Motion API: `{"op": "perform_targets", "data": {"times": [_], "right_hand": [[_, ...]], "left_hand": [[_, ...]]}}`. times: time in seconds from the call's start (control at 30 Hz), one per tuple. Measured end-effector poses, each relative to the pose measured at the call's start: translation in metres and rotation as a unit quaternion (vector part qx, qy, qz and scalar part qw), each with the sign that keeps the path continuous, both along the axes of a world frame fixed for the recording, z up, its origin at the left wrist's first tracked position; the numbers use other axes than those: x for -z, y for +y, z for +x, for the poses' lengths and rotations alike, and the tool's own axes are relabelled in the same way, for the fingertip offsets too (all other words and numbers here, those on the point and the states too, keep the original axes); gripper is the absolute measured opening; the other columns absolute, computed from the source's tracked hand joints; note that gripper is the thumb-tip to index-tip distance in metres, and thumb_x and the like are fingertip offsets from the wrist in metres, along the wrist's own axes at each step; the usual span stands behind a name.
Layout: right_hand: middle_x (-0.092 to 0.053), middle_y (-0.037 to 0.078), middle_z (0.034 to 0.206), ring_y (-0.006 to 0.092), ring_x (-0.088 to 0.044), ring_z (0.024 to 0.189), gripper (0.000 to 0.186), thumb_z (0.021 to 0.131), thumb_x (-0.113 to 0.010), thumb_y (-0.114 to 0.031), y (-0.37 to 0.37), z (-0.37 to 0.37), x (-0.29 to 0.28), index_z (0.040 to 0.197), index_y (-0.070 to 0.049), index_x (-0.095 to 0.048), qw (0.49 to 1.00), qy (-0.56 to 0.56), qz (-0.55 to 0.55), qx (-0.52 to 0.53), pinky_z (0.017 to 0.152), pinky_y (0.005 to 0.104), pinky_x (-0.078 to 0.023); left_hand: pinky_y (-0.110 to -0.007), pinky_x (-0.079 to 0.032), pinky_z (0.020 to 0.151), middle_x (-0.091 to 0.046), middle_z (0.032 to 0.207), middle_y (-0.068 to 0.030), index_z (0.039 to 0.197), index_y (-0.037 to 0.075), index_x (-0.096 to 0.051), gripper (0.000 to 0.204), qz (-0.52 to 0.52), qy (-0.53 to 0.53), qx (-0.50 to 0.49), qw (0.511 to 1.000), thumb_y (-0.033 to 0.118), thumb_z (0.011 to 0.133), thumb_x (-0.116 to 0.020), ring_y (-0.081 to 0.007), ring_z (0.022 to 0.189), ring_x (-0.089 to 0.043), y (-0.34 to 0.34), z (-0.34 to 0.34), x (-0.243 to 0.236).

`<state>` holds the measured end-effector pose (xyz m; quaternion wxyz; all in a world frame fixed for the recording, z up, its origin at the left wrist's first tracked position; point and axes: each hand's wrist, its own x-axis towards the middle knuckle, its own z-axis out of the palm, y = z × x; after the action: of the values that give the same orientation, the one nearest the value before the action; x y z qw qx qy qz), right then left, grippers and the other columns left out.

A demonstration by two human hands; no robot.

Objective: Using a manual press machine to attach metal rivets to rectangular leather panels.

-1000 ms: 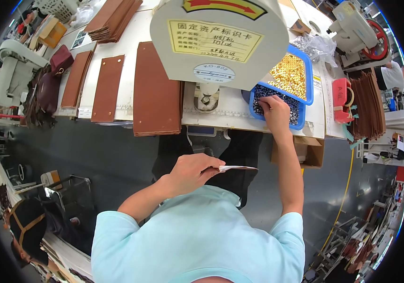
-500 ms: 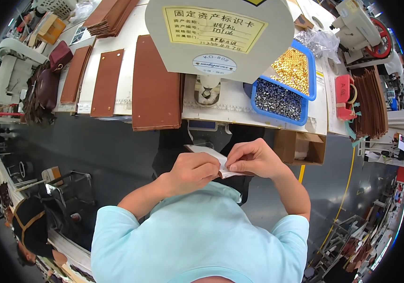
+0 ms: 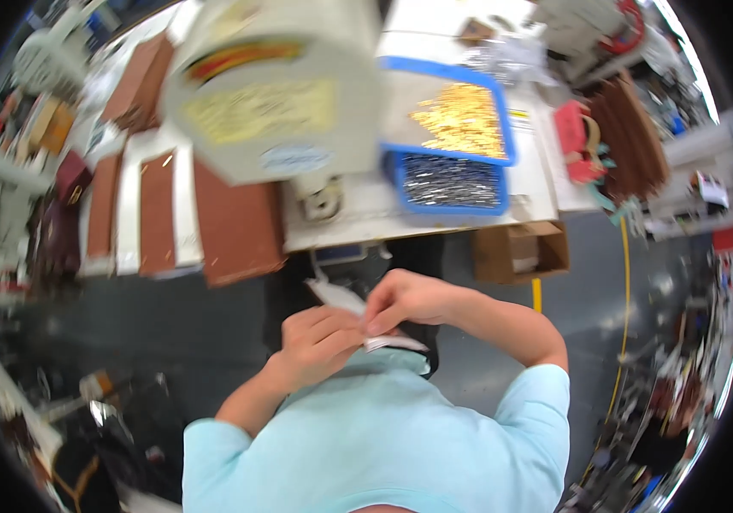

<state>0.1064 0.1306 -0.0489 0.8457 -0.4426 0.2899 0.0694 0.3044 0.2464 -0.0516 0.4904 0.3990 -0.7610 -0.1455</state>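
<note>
In front of my waist I hold a thin white-and-brown flat piece (image 3: 342, 297). A white flap of it sticks up beyond my fingers, and another white part with a bit of brown shows below them; its exact kind is unclear. My left hand (image 3: 318, 344) is closed on its left side, fingers curled. My right hand (image 3: 407, 301) pinches it with thumb and fingertips, close against the left fingers. Motion blurs the view, and the fingers cover the middle of the piece.
Ahead stands a grey machine head (image 3: 276, 94) over the white table (image 3: 358, 214). Right of it are blue trays (image 3: 510, 128) of gold and dark metal bits; brown leather panels (image 3: 234, 222) lie left. An open cardboard box (image 3: 503, 256) sits below the table's edge.
The view has swung, so the table and machine appear shifted left and tilted. My hands sit slightly lower and further left in the picture, still on the piece, whose white flap now stands up more.
</note>
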Motion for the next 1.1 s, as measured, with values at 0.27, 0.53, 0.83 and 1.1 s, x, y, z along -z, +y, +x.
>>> {"op": "perform_targets", "data": {"times": [0.27, 0.53, 0.83, 1.1], "right_hand": [[-0.069, 0.006, 0.078, 0.0128, -0.063, 0.067, 0.012, 0.081, -0.078, -0.009, 0.007, 0.014, 0.008, 0.085, 0.000, -0.072, 0.997, -0.035, 0.071, -0.015, 0.064, 0.0267, -0.053], [-0.068, 0.004, 0.078, 0.0127, -0.063, 0.066, 0.008, 0.083, -0.075, -0.009, 0.009, 0.009, 0.015, 0.086, -0.001, -0.072, 0.996, -0.022, 0.089, -0.005, 0.063, 0.0277, -0.052], [-0.071, 0.016, 0.085, 0.0246, -0.070, 0.076, 0.015, 0.087, -0.068, -0.012, 0.033, 0.012, -0.009, 0.092, 0.001, -0.073, 0.925, -0.039, -0.379, -0.009, 0.069, 0.0363, -0.055], [-0.069, 0.020, 0.078, 0.0364, -0.068, 0.078, 0.019, 0.086, -0.061, -0.012, 0.051, 0.011, -0.009, 0.083, 0.002, -0.073, 0.831, -0.083, -0.548, 0.034, 0.071, 0.0438, -0.055]], "left_hand": [[-0.033, -0.056, 0.060, -0.068, 0.074, -0.0070, 0.074, 0.006, -0.065, 0.024, 0.010, 0.007, -0.007, 1.000, -0.010, 0.059, -0.075, -0.0248, 0.070, -0.069, 0.009, 0.001, -0.006], [-0.031, -0.055, 0.061, -0.069, 0.074, -0.0059, 0.074, 0.007, -0.065, 0.024, 0.020, -0.002, -0.005, 1.000, -0.008, 0.059, -0.076, -0.0236, 0.069, -0.069, 0.009, -0.002, 0.001], [-0.033, -0.053, 0.058, -0.069, 0.076, -0.0063, 0.074, 0.007, -0.065, 0.024, 0.067, -0.016, -0.069, 0.995, -0.007, 0.058, -0.078, -0.0247, 0.066, -0.067, 0.016, 0.004, 0.005], [-0.034, -0.052, 0.059, -0.069, 0.075, -0.0052, 0.075, 0.008, -0.065, 0.026, 0.086, -0.055, -0.082, 0.991, -0.006, 0.058, -0.079, -0.0251, 0.068, -0.065, 0.018, 0.007, 0.006]]}}
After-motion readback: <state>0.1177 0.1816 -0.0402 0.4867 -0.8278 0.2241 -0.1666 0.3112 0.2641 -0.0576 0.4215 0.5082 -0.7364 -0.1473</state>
